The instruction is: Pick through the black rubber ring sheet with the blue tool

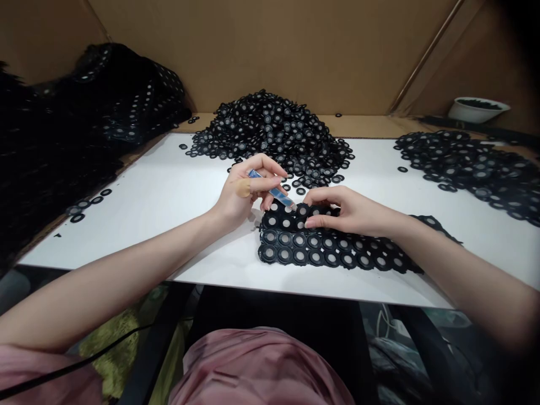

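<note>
My left hand (247, 188) is closed around a small blue tool (272, 190), its tip pointing down at the top left of a black sheet of joined rings (329, 247) on the white table (169, 191). A tan plaster sits on that hand's thumb base. My right hand (341, 211) pinches the sheet's upper edge with bent fingers, lifting it slightly. The sheet runs rightward under my right forearm.
A large heap of loose black rings (270, 132) lies behind my hands. Another spread of rings (472, 166) covers the right side. Stacked black ring sheets (84, 124) fill the left. A white bowl (478, 109) stands far right. Cardboard walls (295, 50) enclose the back.
</note>
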Demonstrator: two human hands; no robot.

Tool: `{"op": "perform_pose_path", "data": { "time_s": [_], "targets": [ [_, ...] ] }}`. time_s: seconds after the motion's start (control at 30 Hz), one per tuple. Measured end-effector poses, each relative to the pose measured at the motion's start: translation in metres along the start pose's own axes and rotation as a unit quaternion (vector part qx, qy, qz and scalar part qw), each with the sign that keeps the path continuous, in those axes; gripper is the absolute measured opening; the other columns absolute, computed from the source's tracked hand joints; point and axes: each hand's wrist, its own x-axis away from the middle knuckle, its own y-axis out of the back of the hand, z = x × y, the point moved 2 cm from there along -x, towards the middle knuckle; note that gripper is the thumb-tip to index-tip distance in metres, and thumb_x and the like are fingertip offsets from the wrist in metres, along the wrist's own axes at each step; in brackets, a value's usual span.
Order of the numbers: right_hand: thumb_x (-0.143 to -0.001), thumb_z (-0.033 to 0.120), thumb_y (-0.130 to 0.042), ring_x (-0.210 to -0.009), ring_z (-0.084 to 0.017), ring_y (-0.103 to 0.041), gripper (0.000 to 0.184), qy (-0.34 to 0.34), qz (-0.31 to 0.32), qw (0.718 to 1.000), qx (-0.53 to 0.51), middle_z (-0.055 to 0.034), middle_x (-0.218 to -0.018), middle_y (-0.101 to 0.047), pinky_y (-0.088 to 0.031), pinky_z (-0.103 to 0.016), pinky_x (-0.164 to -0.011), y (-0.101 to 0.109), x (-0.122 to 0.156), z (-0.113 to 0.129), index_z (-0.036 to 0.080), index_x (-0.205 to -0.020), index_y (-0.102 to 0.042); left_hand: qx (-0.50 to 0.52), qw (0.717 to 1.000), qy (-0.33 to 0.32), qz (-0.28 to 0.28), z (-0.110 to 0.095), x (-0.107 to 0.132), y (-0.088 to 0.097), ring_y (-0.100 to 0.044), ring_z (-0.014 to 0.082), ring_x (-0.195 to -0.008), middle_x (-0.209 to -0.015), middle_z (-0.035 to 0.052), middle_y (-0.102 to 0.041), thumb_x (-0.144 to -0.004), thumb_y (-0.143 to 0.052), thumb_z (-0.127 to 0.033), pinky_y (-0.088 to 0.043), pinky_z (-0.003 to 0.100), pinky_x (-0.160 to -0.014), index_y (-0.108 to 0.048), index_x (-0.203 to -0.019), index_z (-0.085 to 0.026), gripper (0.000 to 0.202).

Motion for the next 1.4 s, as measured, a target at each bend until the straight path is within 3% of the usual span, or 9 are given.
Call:
{"op": "perform_pose_path", "data": {
  "time_s": [0.27,0.43,0.53,0.77,0.87,1.4],
  "targets": [
    [-0.087,0.042,-0.055,-0.071,-0.016,-0.048,0.024,0.022,0.009,1.0,0.014,-0.0005,-0.077,-0.054,-0.037,-0.026,-0.063,0.001,-0.001,0.001,0.018,-0.082,-0.054,-0.026,0.999,-0.036,-0.006,-0.007,-0.002,0.001,-0.049,0.0062,-0.037,-0.063,-0.0006,-0.064,-0.071,-0.065,-0.024,-0.036,0.018,-0.036,-0.057,-0.079,-0.015,0.015],
    [-0.087,0.045,-0.055,-0.066,-0.015,-0.044,0.028,0.013,0.008,0.998,0.056,0.0005,-0.072,-0.05,-0.035,-0.026,-0.059,0.0,0.001,-0.004,0.019,-0.078,-0.052,-0.016,0.992,-0.096,-0.08,-0.016,-0.013,0.028,-0.05,0.0061,-0.037,-0.059,-0.0028,-0.062,-0.075,-0.064,-0.023,-0.041,0.019,-0.039,-0.053,-0.079,-0.017,0.013],
    [-0.086,0.048,-0.056,-0.068,-0.015,-0.045,0.029,0.006,0.001,0.999,0.054,-0.0001,-0.075,-0.052,-0.035,-0.026,-0.059,0.0,0.002,-0.004,0.019,-0.082,-0.054,-0.015,0.99,-0.097,-0.1,-0.017,-0.014,0.036,-0.048,0.0057,-0.036,-0.058,-0.0027,-0.062,-0.073,-0.063,-0.02,-0.039,0.019,-0.037,-0.053,-0.076,-0.017,0.01],
    [-0.086,0.044,-0.056,-0.076,-0.018,-0.052,0.025,0.013,-0.004,0.999,0.051,-0.0028,-0.085,-0.06,-0.041,-0.029,-0.068,-0.001,0.001,0.0,0.019,-0.089,-0.057,-0.052,0.996,-0.069,0.006,-0.013,0.007,0.002,-0.051,0.0073,-0.038,-0.063,0.0007,-0.065,-0.071,-0.067,-0.022,-0.037,0.018,-0.036,-0.059,-0.076,-0.014,0.012],
    [-0.086,0.041,-0.057,-0.079,-0.019,-0.053,0.022,0.035,-0.007,0.998,0.053,-0.0036,-0.086,-0.06,-0.042,-0.03,-0.071,-0.002,0.0,0.0,0.019,-0.09,-0.058,-0.073,0.994,-0.069,0.037,-0.011,0.013,-0.004,-0.052,0.0078,-0.04,-0.063,0.0014,-0.064,-0.073,-0.068,-0.024,-0.038,0.019,-0.038,-0.062,-0.078,-0.014,0.013],
    [-0.087,0.035,-0.057,-0.079,-0.018,-0.055,0.019,0.055,-0.004,0.996,0.067,-0.0035,-0.089,-0.062,-0.042,-0.029,-0.071,-0.001,-0.001,-0.001,0.017,-0.093,-0.059,-0.12,0.988,-0.082,0.048,-0.013,0.016,-0.006,-0.053,0.0082,-0.045,-0.069,0.0026,-0.065,-0.078,-0.067,-0.028,-0.042,0.02,-0.044,-0.066,-0.081,-0.015,0.013]
  ]
}}
